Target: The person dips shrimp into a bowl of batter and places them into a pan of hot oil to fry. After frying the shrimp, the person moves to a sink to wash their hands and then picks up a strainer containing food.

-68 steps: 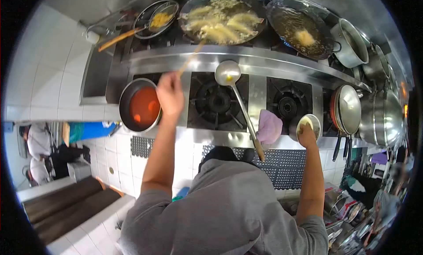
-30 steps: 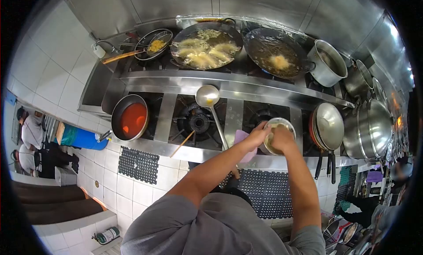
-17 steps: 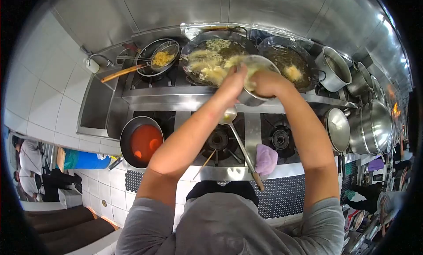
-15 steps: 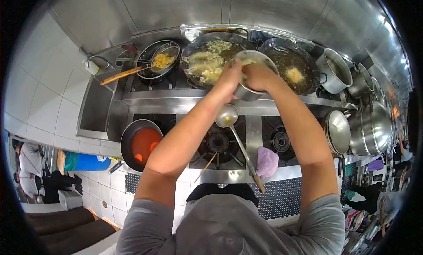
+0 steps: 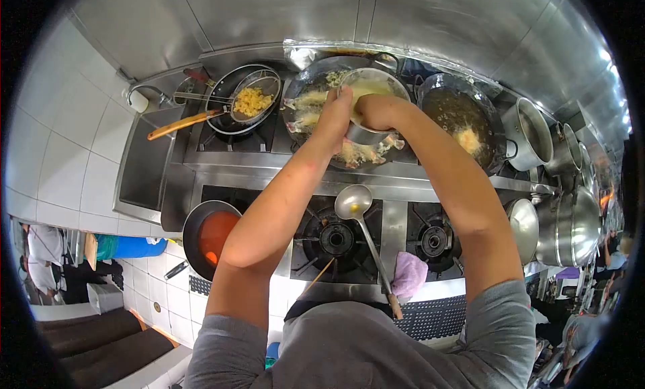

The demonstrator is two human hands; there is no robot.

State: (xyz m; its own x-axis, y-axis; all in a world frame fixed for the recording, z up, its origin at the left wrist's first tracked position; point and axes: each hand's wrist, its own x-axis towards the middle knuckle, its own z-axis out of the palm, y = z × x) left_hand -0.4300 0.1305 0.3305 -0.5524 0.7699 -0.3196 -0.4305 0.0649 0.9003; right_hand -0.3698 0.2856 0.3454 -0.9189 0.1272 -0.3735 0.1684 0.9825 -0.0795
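Note:
My left hand (image 5: 337,115) grips the left rim of a round metal bowl (image 5: 368,135) that holds pale yellow batter. My right hand (image 5: 377,111) reaches into the bowl; its fingers are hidden inside. The bowl is over a wide wok of oil (image 5: 302,73), where several battered pieces (image 5: 310,99) fry. On the right, a second wok (image 5: 447,107) has one golden piece (image 5: 468,140) in its oil. A strainer with yellow fried bits (image 5: 252,101) lies over a black pan at the left.
Nearer me are a pan of red sauce (image 5: 216,234), a long ladle (image 5: 353,202), a purple cloth (image 5: 409,275) and burners (image 5: 336,239). Metal pots (image 5: 531,134) and lids (image 5: 523,231) stand at the right, a sink (image 5: 144,164) at the left. People are visible at both far edges.
The view has shifted. My hands and the bowl have moved left relative to the woks, and more fried pieces show below the bowl.

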